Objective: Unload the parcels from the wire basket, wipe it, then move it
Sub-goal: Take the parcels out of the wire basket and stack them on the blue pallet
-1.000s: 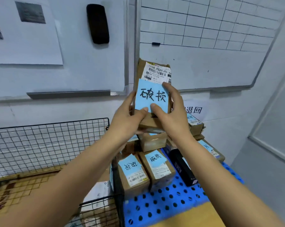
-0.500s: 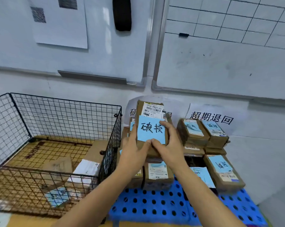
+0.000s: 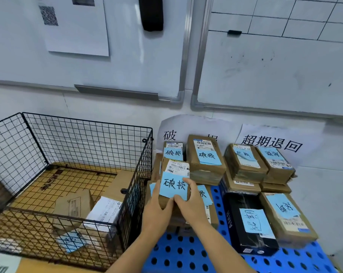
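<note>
Inside, wire basket (image 3: 72,154) holds 3 parcels (image 3: 105,211).

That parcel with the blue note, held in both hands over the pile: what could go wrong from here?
1. The held parcel is going onto an already uneven stack; it may slide off or knock neighbours onto the blue pallet.
2. Its blue note looks loosely attached, and the left hand and right hand could rub it off.
3. Parcels remain in the wire basket, so wiping now would be premature.
</note>
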